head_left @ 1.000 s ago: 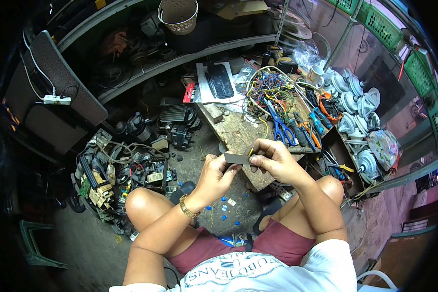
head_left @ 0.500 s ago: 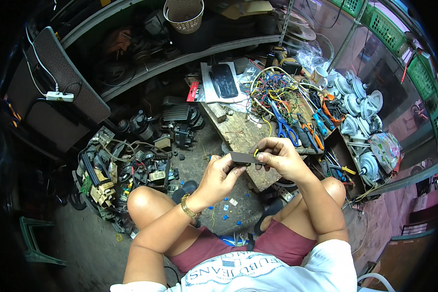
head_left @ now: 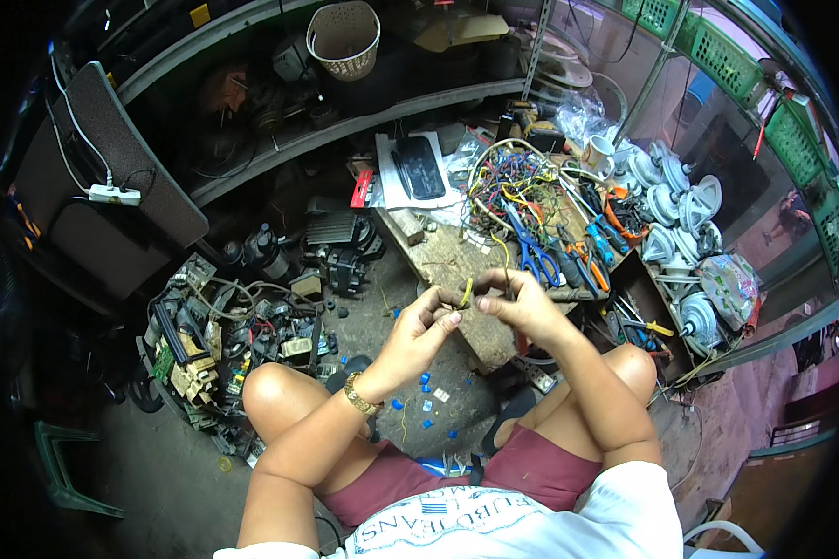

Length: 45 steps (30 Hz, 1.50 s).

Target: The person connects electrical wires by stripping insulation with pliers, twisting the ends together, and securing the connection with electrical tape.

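I sit on the floor with both hands raised over a low wooden work board (head_left: pixel 443 256). My left hand (head_left: pixel 421 328) and my right hand (head_left: pixel 520 304) meet fingertip to fingertip around a small dark part with a short yellow wire (head_left: pixel 467 291). Both hands pinch it; most of the part is hidden by my fingers. A gold bracelet (head_left: pixel 361 398) sits on my left wrist.
A tangle of coloured wires (head_left: pixel 513 182), blue-handled scissors (head_left: pixel 531 256) and pliers (head_left: pixel 592 252) lie on the board. White fan motors (head_left: pixel 671 200) are on the right, scrap circuit boards (head_left: pixel 210 335) on the left, small blue bits (head_left: pixel 426 401) on the floor, a basket (head_left: pixel 345 37) on the shelf.
The flat dark piece that showed plainly between my hands is now mostly covered by my fingers, and a yellow wire shows at the pinch. My hands stay in the same place.
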{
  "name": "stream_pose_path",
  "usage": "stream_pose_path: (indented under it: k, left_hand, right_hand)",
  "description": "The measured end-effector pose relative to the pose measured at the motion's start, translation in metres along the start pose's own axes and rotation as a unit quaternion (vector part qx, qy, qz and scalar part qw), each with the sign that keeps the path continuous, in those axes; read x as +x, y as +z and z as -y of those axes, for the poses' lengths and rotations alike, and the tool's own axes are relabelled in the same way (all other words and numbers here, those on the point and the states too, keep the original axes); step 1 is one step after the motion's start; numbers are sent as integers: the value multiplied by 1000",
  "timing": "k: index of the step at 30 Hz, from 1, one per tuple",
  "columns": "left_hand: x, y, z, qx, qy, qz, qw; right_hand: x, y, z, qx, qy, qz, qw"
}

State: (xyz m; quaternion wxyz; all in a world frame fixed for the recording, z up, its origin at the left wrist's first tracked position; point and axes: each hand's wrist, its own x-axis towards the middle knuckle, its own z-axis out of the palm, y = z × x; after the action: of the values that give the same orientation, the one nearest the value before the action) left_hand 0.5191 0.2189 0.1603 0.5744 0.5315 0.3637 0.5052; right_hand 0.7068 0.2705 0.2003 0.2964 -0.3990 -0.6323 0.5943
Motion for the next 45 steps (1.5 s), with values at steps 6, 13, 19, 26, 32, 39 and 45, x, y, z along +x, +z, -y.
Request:
stream_pose_path:
  k: [6, 13, 19, 26, 32, 39, 45]
  left_hand:
    - [6, 2, 13, -50, -26, -37, 998]
    - [8, -2, 18, 267, 81, -27, 960]
    - [5, 10, -12, 460, 51, -17, 886]
    - [9, -7, 15, 186, -25, -5, 982]
    - [8, -9, 11, 119, -65, 24, 990]
    - [0, -25, -23, -234, -71, 21, 969]
    - [4, -37, -16, -72, -77, -41, 994]
  right_hand:
    - [-1, 13, -25, -8, -70, -27, 997]
    - [0, 8, -36, -280, -282, -84, 914]
    - [1, 6, -39, -365, -173, -63, 912]
    - [4, -11, -46, -344, -254, -70, 901]
    - [8, -4, -50, -356, -325, -82, 872]
    - [15, -68, -54, -240, -205, -196, 928]
    - [1, -42, -60, -172, -140, 99, 970]
